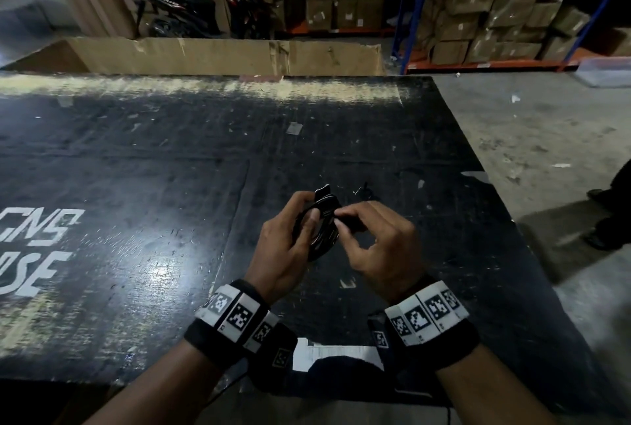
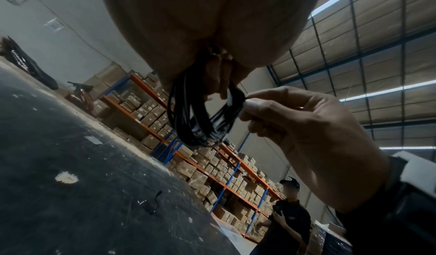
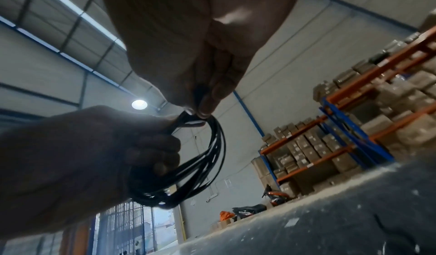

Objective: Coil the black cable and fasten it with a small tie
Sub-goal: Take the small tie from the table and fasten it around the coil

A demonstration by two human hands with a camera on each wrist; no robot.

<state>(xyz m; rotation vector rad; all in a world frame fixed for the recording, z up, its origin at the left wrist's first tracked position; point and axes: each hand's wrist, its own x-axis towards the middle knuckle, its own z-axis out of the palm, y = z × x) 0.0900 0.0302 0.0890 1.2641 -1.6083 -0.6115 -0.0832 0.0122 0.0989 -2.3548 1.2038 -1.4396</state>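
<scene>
1. One coiled black cable (image 1: 316, 233), several loops, is held above the black table (image 1: 136, 185), close to six o'clock of the head view.
2. Left hand (image 1: 286, 250) has its fingers curled through the coil, clamping it.
3. Right hand (image 1: 382, 243) pinches the bundle at its top with thumb and fingertips (image 3: 207, 108); whether the tie is in that pinch, I cannot tell.
4. One thin black strip (image 2: 153, 204) lies on the table; the left wrist view shows it plainly.
5. Only the left wrist view shows one bystander in black (image 2: 285, 220), at four o'clock.
6. Scuffed tabletop, white lettering (image 1: 34, 254) at nine o'clock; shelving racks of cartons (image 1: 495, 14) at one o'clock, one motorbike (image 1: 191, 4) at eleven.
</scene>
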